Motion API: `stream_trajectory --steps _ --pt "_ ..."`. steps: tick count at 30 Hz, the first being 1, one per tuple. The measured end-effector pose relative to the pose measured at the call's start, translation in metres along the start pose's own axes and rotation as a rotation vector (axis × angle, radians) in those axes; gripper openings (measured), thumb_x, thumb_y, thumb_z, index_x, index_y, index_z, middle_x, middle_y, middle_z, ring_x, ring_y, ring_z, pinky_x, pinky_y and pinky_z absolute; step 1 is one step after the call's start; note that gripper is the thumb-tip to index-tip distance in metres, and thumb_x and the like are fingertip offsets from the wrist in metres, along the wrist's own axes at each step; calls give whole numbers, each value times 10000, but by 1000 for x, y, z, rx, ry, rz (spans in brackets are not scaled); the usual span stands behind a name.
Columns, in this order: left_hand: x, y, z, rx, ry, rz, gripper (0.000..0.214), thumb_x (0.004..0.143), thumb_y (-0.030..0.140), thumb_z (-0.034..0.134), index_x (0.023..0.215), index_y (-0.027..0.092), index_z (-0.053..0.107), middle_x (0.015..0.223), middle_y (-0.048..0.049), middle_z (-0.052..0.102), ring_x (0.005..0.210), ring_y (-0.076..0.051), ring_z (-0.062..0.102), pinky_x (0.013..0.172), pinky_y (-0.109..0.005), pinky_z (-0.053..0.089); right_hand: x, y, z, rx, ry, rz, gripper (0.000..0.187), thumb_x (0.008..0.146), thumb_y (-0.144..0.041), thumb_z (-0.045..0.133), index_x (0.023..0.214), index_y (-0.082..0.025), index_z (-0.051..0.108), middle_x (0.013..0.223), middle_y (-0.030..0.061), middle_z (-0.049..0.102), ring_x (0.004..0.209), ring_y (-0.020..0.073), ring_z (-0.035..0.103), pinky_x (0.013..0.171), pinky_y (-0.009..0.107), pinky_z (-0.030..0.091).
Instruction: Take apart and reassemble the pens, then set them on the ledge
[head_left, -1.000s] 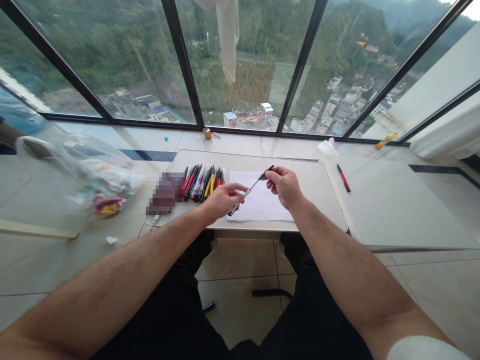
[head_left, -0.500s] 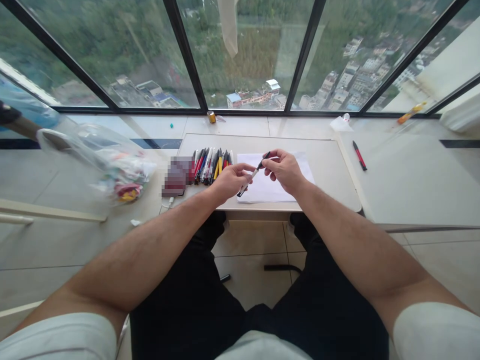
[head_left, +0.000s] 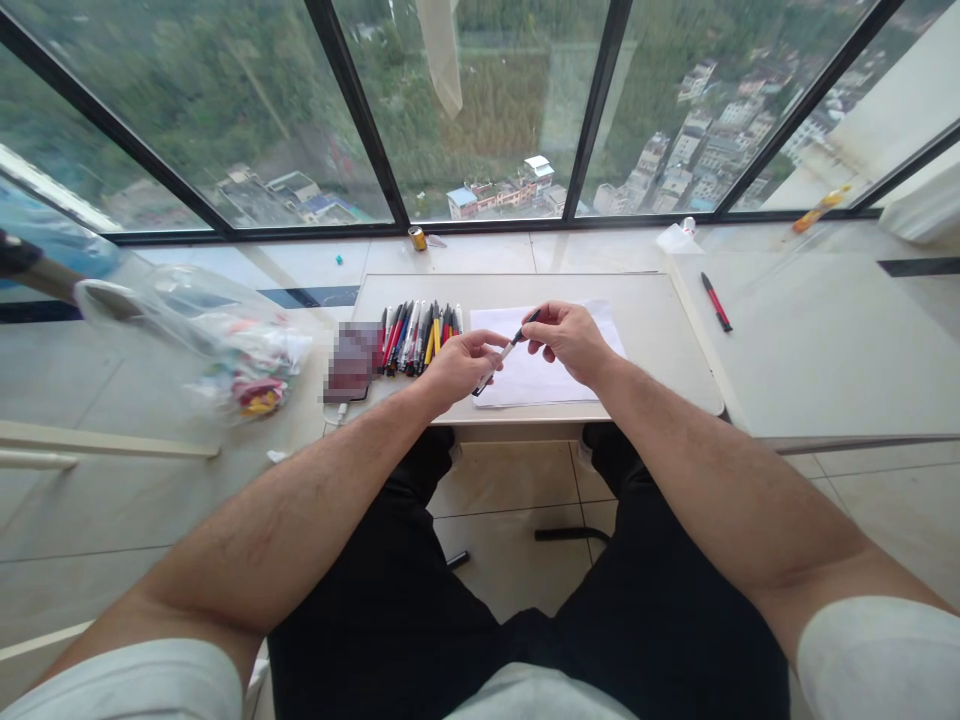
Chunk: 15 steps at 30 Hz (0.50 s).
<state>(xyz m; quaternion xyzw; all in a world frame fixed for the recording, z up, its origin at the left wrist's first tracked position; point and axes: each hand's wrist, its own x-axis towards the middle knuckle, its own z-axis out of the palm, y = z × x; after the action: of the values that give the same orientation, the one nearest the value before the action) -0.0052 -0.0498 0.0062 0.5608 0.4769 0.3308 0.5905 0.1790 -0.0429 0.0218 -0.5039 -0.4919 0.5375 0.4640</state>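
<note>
Both of my hands are on one slim white-and-black pen [head_left: 509, 350], tilted with its black upper end to the right. My left hand [head_left: 466, 366] grips the lower white part between thumb and fingers. The black upper end is pinched in the fingertips of my right hand [head_left: 564, 338]. Beneath the pen lie sheets of white paper [head_left: 585, 385] on a small pale table [head_left: 645, 340]. Left of the paper is a row of several pens [head_left: 412, 338] in black, red, white and yellow, partly behind my left hand.
A blurred-out flat object [head_left: 352, 362] with a white cable lies left of the pens. A red-and-black pen [head_left: 717, 303] rests on the right-hand table [head_left: 840, 350]. A clear plastic bag [head_left: 255, 350] of wrappers hangs at left. A gold can [head_left: 417, 238] stands by the window.
The view has shifted and tilted slightly. Both hands keep hold of the pen in nearly the same pose.
</note>
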Motion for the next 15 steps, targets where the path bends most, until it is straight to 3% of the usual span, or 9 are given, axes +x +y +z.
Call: stream_trajectory --steps 15 --pt "-1 3 1 -3 16 4 281 708 260 690 970 158 692 649 7 610 537 -101 539 532 -243 462 1 0 0 3 4 3 127 659 -208 711 744 -157 632 640 19 670 508 105 587 356 177 337"
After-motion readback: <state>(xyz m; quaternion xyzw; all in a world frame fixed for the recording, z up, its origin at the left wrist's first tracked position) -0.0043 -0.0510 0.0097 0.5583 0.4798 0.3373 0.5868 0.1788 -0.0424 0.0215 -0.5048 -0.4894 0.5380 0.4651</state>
